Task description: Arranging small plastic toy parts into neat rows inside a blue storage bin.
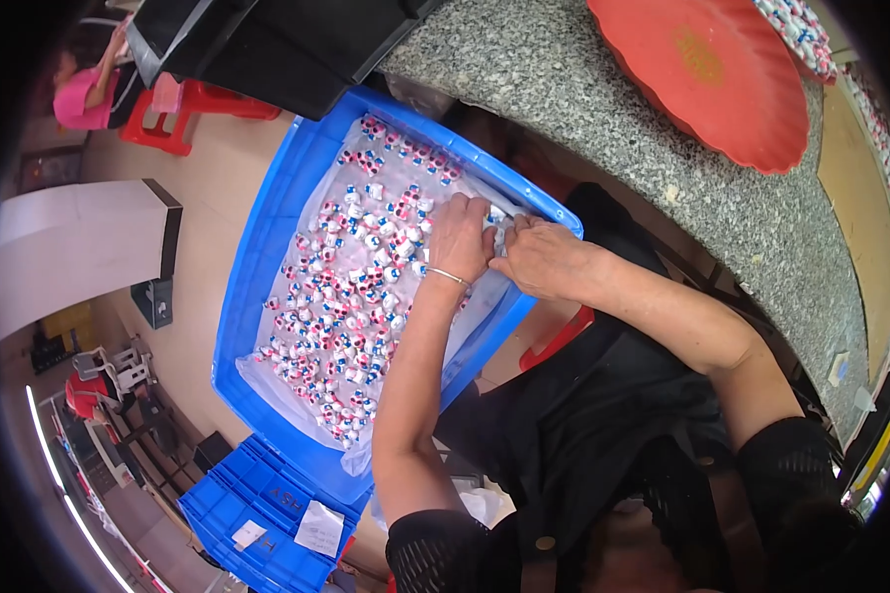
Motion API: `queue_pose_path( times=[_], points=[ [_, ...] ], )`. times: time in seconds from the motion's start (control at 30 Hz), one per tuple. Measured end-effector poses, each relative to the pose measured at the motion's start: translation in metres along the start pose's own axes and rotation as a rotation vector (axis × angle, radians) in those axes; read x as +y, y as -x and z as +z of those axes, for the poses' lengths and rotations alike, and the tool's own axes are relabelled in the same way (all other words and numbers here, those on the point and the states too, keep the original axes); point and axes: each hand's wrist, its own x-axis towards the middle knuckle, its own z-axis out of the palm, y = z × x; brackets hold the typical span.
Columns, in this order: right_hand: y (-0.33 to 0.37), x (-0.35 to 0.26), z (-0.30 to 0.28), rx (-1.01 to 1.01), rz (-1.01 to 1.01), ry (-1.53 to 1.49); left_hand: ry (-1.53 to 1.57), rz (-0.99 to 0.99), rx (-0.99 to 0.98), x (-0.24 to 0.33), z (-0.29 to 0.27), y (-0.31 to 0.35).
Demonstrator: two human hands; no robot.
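Two forearms (415, 385) angled inward, left hand (460, 237) beside right hand (546, 259) over blue tub (255, 282), fingers (477, 211) curled, grip unclear.

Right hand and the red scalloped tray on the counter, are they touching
Apart. The head view shows part of the speckled counter between the red tray and the right hand, which is at the blue tub's corner.
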Motion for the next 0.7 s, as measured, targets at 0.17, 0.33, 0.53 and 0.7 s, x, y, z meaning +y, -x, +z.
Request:
queue_pose_path(
  times=[0.17,0.33,0.53,0.7],
  points=[
    [-0.002,0.000,0.000,-0.021,-0.003,-0.017,-0.046,0.020,-0.129,-0.003,-0.005,0.004],
    [-0.002,-0.003,-0.010,-0.088,0.003,-0.012,0.601,-0.200,0.163,-0.032,-0.003,0.007],
    [-0.003,-0.003,-0.012,-0.152,-0.010,0.007,0.885,-0.299,0.294,-0.045,0.020,-0.012],
    [-0.001,-0.002,-0.010,-0.154,0.042,-0.034,0.389,-0.166,0.376,-0.034,0.029,-0.028]
  ],
)
